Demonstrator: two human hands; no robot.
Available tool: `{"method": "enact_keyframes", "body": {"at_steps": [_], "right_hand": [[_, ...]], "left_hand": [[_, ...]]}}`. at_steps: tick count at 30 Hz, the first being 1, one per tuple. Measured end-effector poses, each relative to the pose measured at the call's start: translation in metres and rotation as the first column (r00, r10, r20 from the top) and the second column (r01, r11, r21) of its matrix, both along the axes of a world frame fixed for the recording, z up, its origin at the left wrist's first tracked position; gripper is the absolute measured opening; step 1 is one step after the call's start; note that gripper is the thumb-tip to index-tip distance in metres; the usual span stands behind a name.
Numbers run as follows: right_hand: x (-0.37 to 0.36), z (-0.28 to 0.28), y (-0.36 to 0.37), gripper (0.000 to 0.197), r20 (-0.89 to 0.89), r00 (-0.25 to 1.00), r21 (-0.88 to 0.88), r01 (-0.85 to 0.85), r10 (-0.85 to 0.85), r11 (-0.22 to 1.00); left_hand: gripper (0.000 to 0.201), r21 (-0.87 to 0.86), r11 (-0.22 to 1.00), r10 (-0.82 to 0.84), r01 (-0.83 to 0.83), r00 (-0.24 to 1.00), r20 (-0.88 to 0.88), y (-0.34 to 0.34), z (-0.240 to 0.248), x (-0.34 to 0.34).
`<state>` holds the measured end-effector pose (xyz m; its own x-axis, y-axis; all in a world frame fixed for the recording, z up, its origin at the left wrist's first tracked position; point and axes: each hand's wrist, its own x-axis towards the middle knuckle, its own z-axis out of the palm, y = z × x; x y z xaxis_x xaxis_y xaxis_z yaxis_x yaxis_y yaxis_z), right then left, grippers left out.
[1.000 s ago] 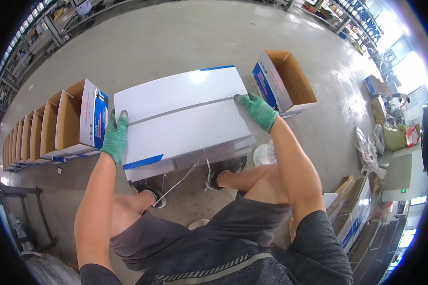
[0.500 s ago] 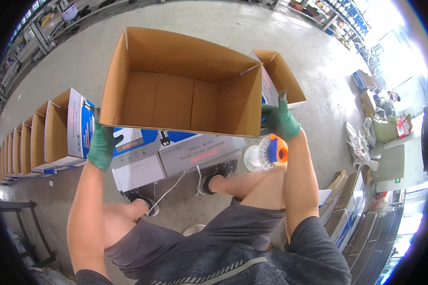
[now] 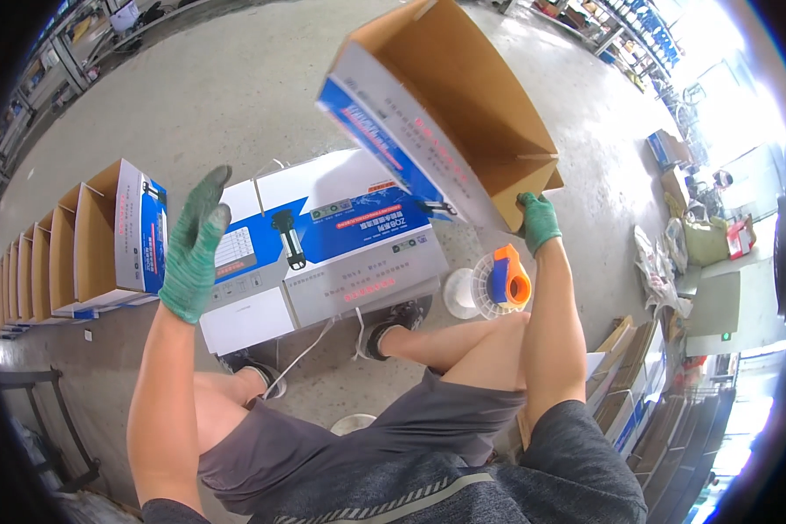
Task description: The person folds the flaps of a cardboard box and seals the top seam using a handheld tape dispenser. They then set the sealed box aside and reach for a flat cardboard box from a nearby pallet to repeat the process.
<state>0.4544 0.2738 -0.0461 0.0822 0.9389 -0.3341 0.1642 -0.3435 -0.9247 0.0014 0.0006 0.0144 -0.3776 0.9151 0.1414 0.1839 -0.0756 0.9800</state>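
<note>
An open-topped cardboard box [image 3: 410,131], brown inside and white and blue outside, hangs tilted on the right. My right hand [image 3: 541,220], in a green glove, is closed on its near corner. To the left, my gloved left hand [image 3: 197,249] is raised with its fingers stretched out and nothing in it. Below and between my hands lies a flat printed carton [image 3: 349,253] in white and blue, at about knee height. What supports it is mostly hidden. Most of another box behind the held one is covered from view.
A row of open boxes [image 3: 96,244] stands on the floor at the left. An orange and blue tape dispenser [image 3: 511,278] rests on a round white openwork holder [image 3: 483,293] by my right knee. Flattened cartons [image 3: 633,393] are stacked at the lower right. Plastic bags [image 3: 664,266] lie farther right.
My left hand has let go of the box and is now open. My right hand has swung the box rightward and away, tilting it. The flat carton underneath is now largely uncovered.
</note>
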Motion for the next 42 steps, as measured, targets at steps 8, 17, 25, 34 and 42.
{"method": "enact_keyframes", "body": {"at_steps": [8,17,25,34,42], "right_hand": [[0.026,-0.101,0.073,0.034,-0.123,0.963,-0.200,0.213,-0.240,0.956],[-0.060,-0.089,0.033,0.078,0.951,0.271,0.052,-0.613,0.149,0.788],[-0.023,-0.117,0.084,0.090,0.918,0.248,-0.167,-0.463,0.308,0.870],[0.053,-0.136,0.206,0.086,0.996,-0.039,-0.088,-0.269,0.080,0.959],[-0.049,-0.167,0.124,0.032,0.895,0.019,-0.308,-0.697,0.446,0.648]], "left_hand": [[0.050,-0.271,0.962,-0.119,0.041,0.953,-0.279,-0.011,-0.024,0.003],[0.057,-0.484,0.865,-0.426,0.135,0.707,-0.565,-0.009,-0.016,0.019],[0.061,-0.628,0.771,-0.544,0.103,0.619,-0.566,0.000,-0.025,0.012],[0.062,-0.720,0.693,-0.561,0.042,0.659,-0.501,-0.011,-0.059,-0.014],[0.068,-0.812,0.431,0.008,-0.393,0.902,-0.432,-0.073,-0.166,-0.085]]}}
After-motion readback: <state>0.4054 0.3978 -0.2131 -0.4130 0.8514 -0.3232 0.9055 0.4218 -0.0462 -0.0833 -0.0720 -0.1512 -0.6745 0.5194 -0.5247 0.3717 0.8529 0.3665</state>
